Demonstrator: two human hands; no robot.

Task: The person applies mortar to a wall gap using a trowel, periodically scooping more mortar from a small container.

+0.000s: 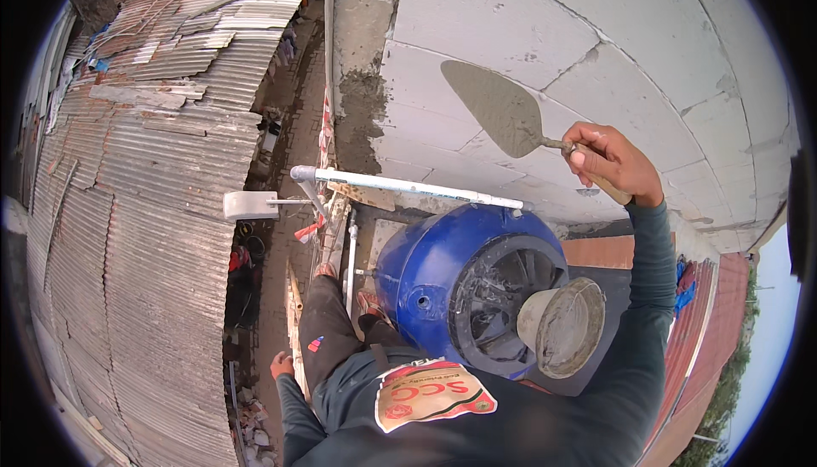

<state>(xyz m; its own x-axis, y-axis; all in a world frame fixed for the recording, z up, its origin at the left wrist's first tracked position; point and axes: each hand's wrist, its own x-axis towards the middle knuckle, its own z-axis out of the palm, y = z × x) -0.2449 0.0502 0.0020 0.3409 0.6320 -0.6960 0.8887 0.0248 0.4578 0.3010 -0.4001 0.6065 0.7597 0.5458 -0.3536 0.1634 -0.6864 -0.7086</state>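
My right hand (614, 160) is closed round the wooden handle of a pointing trowel (496, 108), raised in front of the block wall (477, 20). Grey mortar coats the broad, leaf-shaped blade. My left hand (282, 366) is low beside my left thigh, near a wooden strip (295, 331). Its fingers are too small and turned away to read, and no held thing shows. Below the trowel, a mortar-stained bucket (568, 328) stands on the black lid (498, 297) of a big blue tank (417, 263). Some grey mortar lies inside the bucket.
A white pipe (417, 189) crosses between the tank and the wall, and a thinner upright pipe (351, 267) stands near my feet. Rough fresh mortar (362, 114) covers the column's edge. To the left, a drop separates me from a corrugated roof (162, 237). Red-and-white tape (325, 131) hangs there.
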